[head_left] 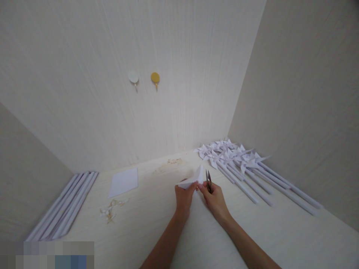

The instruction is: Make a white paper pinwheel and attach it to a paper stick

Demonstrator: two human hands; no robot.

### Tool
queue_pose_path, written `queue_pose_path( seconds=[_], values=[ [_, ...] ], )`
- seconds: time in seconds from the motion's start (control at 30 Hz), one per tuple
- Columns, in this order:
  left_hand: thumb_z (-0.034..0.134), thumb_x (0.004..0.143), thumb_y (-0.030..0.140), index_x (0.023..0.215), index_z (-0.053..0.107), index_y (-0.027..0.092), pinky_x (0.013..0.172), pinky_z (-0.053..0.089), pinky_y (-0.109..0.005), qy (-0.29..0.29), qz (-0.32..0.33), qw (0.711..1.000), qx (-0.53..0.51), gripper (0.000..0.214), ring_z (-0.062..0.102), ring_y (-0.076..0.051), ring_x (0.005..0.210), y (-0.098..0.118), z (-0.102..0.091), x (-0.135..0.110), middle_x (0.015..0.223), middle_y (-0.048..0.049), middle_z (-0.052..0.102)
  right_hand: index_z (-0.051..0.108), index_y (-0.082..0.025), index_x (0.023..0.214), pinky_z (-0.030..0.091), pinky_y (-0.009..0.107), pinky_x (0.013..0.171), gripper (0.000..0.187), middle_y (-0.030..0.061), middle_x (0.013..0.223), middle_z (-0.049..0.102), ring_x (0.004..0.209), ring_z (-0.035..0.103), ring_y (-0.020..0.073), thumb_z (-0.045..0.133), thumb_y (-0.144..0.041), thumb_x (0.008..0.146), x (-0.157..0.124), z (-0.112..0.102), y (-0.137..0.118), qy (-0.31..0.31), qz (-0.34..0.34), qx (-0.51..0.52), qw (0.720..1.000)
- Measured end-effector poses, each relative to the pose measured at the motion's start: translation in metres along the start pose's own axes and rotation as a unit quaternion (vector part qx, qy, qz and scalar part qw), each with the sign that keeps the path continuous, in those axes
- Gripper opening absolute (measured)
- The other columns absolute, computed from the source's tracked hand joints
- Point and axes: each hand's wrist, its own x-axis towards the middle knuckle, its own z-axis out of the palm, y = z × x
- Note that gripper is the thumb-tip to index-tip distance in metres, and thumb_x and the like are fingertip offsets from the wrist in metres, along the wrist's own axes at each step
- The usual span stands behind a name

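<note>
My left hand is closed on a folded piece of white paper, held above the pale table. One flap of the paper stands up and another spreads to the left. Close beside it, my right hand has its thumb and fingertips at the paper's lower right edge. Tucked in that same hand is a small pair of thread snips, blades pointing up and away from me. Whether the right fingertips pinch the paper or only touch it, I cannot tell.
Several paper pinwheels on rolled-paper sticks lie heaped at the right by the wall. On the left are a stack of white paper rolls, a flat paper sheet and small scattered bits. Two hooks hang on the wall ahead.
</note>
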Motion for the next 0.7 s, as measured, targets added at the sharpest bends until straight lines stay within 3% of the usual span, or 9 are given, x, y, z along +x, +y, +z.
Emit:
queue_pose_path(
  seconds=[0.4, 0.7],
  values=[
    [0.061, 0.054, 0.02, 0.044, 0.054, 0.015, 0.045, 0.037, -0.018, -0.007, 0.009, 1.0, 0.011, 0.013, 0.049, -0.009, 0.043, 0.0009, 0.001, -0.0005, 0.042, 0.0034, 0.053, 0.05, -0.015, 0.057, 0.021, 0.02, 0.038, 0.027, -0.0061, 0.045, 0.033, 0.041, 0.028, 0.0067, 0.052, -0.039, 0.068, -0.0016, -0.0002, -0.0024, 0.015, 0.012, 0.015, 1.0],
    [0.064, 0.051, 0.024, 0.049, 0.057, 0.013, 0.043, 0.038, -0.018, -0.005, -0.025, 1.0, 0.01, 0.013, 0.05, -0.01, 0.045, 0.0033, 0.0036, -0.0044, 0.045, 0.0021, 0.055, 0.05, -0.015, 0.059, 0.014, 0.02, 0.034, 0.028, -0.0092, 0.039, 0.027, 0.036, 0.02, 0.0048, 0.054, -0.042, 0.066, -0.0031, 0.0008, 0.0027, 0.023, 0.065, 0.123, 0.99]
  ],
)
